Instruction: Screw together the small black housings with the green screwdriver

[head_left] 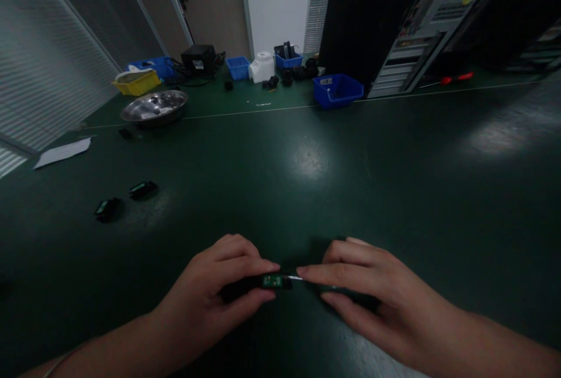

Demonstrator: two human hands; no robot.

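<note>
My left hand [219, 284] pinches a small black part with a green circuit board [272, 281] between thumb and index finger, low over the table. From the part's right end a thin, bright silvery strip [294, 277] runs to my right index fingertip. My right hand [372, 284] has its index finger at that strip and the thumb bent in below; the rest of what it grips is hidden. To the left lie two similar black parts with green boards, one nearer [107, 209] and one farther [142, 190].
On the green table [263, 156], a metal bowl [154, 108] holds small pieces. Behind stand a yellow bin [137, 83], a black power box [198, 60], a white housing [262, 67] and a blue bin [337, 92]. A computer case [412, 51] and a red-handled tool [456, 78] are right.
</note>
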